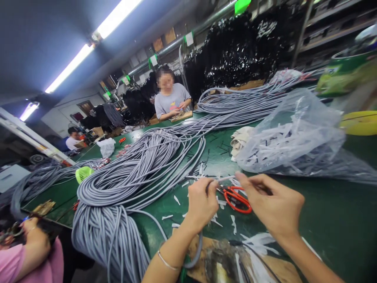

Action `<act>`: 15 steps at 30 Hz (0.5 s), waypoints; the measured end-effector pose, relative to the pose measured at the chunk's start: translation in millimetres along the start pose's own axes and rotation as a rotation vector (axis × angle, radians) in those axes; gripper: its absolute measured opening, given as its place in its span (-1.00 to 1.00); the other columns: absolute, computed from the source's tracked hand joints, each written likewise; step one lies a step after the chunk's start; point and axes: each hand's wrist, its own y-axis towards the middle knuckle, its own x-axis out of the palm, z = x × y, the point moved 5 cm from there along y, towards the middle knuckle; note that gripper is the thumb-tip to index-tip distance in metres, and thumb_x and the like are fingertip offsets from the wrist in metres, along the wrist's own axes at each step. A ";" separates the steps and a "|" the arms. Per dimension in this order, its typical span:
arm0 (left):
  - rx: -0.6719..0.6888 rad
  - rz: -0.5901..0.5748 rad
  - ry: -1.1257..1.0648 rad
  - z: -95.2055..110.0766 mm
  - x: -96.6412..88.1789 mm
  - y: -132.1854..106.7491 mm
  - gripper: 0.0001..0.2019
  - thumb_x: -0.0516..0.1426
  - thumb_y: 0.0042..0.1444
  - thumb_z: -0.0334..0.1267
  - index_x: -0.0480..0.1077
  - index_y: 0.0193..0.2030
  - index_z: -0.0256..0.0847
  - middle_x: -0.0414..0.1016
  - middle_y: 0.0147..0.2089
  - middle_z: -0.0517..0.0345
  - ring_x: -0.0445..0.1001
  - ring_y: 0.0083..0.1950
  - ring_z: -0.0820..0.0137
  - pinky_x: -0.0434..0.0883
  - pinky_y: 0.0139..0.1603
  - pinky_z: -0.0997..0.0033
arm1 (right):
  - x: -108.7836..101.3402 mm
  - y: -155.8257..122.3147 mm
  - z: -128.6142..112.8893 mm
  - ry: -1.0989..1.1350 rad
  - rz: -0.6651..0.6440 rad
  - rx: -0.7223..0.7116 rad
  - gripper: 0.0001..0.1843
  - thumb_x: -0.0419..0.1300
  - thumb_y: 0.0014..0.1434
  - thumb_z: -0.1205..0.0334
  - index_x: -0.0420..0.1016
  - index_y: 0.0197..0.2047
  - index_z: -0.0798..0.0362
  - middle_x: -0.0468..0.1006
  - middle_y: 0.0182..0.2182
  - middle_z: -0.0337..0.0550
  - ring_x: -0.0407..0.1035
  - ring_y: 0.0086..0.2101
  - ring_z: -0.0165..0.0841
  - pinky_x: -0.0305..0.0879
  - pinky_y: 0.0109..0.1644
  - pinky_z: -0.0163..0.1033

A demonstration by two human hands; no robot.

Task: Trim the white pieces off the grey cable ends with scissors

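Left hand [202, 202] and right hand [272, 204] pinched on one grey cable [200, 243] over the green table [338, 220].
The left fist clenches the cable, which loops under the wrist; the right fingers nip what seems a pale strip [226, 179] at its tip. Red scissors [237, 199] lie just beneath on the table, beside cable coils [132, 169] and a clear bag [294, 133]. Strip lights [88, 47] run overhead; the hanging tags [189, 38] are too small to read.
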 end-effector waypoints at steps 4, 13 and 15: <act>0.007 -0.017 -0.028 2.4 -0.1 -2.8 -0.75 -0.06 0.19 -0.34 0.41 -0.37 -0.27 0.46 -0.46 0.07 0.36 -0.47 0.42 0.25 -0.40 0.47 | 19.6 -4.5 3.1 0.128 -0.245 0.097 -0.56 0.16 0.02 -0.14 0.40 -0.65 0.04 0.34 -0.76 -0.28 0.19 -0.72 -0.47 0.09 -0.66 -0.36; -0.339 -0.281 -0.615 -8.3 14.3 -2.4 -0.51 -0.09 0.11 0.19 0.09 -0.59 -0.18 -0.06 -0.67 0.37 -0.07 -0.65 0.56 -0.03 -0.62 0.53 | 21.6 -0.8 4.8 0.311 -0.273 0.120 -0.75 0.11 0.09 0.08 0.51 -0.39 0.05 0.49 -0.56 -0.22 0.28 -0.66 -0.48 0.22 -0.62 -0.41; -0.432 -0.401 -0.863 -7.7 21.6 -4.6 -0.46 0.00 -0.06 0.33 0.05 -0.58 -0.16 -0.19 -0.69 0.45 -0.20 -0.70 0.61 -0.13 -0.69 0.55 | 23.1 -1.0 -3.3 0.312 -0.351 -0.026 -0.78 0.08 0.13 0.15 0.52 -0.33 0.05 0.51 -0.53 -0.21 0.32 -0.63 -0.47 0.24 -0.60 -0.41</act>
